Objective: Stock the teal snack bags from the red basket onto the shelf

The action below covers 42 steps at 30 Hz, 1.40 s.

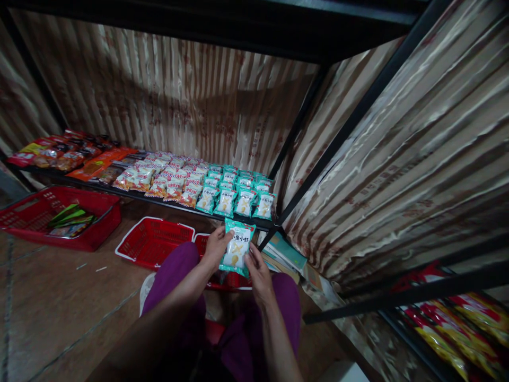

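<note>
Step in hand, as I read it: two-handed handling of one teal-and-white snack bag, held above the person's lap and just in front of the low shelf. Bag is off the shelf, printed face up toward the wearer, print right way up. Matching teal bags sit in rows at the shelf's right end, beside the red-and-white bags.

Next move, my judgement: whichever way the bag goes, it calls for a light, even grip (soft pouch, probably crumples) and clearance from the shelf's front edge and the neighbouring bags, both close by.

Pose: seated or squatting, knees in purple trousers apart, both forearms reaching forward between and over them. Left hand has the bag's left edge, thumb over the upper front, fingers mostly hidden behind. Right hand sits lower on the right edge, fingers partly curled, tips at the bag; pressure can't be told. Both part-closed, only the bag between them. A red basket lies under the hands, contents mostly blocked from view.
</note>
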{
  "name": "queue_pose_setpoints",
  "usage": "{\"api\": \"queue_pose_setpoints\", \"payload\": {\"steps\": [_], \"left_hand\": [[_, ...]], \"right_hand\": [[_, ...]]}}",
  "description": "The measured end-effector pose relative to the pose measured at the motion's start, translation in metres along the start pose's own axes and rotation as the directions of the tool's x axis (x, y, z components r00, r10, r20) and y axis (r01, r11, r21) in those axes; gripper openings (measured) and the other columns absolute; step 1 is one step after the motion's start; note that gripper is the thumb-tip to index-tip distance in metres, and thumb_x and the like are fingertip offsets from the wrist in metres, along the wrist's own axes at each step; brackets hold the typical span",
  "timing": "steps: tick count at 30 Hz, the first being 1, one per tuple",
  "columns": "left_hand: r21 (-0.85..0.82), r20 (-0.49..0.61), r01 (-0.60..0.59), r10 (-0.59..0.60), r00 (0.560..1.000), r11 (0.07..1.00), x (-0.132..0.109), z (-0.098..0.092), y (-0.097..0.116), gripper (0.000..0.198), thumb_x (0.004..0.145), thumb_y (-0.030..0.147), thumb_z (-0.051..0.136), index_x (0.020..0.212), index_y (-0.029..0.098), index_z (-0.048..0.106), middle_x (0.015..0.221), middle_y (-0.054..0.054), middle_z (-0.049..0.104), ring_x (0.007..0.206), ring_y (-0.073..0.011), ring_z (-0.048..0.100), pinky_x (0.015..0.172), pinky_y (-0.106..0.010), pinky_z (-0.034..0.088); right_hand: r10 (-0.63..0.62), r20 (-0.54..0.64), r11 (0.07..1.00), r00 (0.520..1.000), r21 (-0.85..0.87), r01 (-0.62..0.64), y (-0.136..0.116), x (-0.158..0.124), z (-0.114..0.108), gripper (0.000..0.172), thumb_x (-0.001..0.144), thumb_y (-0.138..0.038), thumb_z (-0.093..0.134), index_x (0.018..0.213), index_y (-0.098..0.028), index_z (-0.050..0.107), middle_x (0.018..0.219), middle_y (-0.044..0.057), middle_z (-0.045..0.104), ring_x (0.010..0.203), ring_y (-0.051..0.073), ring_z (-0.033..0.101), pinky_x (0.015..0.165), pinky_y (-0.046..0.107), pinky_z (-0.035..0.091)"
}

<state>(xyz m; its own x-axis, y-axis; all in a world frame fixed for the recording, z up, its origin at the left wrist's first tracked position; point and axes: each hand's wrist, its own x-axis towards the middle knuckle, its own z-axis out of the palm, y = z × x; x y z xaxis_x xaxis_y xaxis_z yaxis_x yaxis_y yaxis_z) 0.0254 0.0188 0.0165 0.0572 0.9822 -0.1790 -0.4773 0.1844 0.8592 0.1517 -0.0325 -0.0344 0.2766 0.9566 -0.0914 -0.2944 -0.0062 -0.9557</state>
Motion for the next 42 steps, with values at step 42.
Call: {"api": "queue_pose_setpoints", "payload": {"steps": [42], "left_hand": [[0.126,0.094,0.144,-0.157,0.983,0.981,0.051,-0.011,-0.08,0.054,0.046,0.036,0.08,0.091,0.013,0.061,0.095,-0.012,0.068,0.093,-0.0271,0.063,0.072,-0.032,0.051]], "right_hand": [[0.093,-0.176,0.996,0.98,0.02,-0.09,0.03,0.064,-0.027,0.071,0.058,-0.045,0.075,0.121,-0.017,0.055,0.106,0.01,0.068,0.096,0.026,0.065,0.081,0.038,0.053]]}}
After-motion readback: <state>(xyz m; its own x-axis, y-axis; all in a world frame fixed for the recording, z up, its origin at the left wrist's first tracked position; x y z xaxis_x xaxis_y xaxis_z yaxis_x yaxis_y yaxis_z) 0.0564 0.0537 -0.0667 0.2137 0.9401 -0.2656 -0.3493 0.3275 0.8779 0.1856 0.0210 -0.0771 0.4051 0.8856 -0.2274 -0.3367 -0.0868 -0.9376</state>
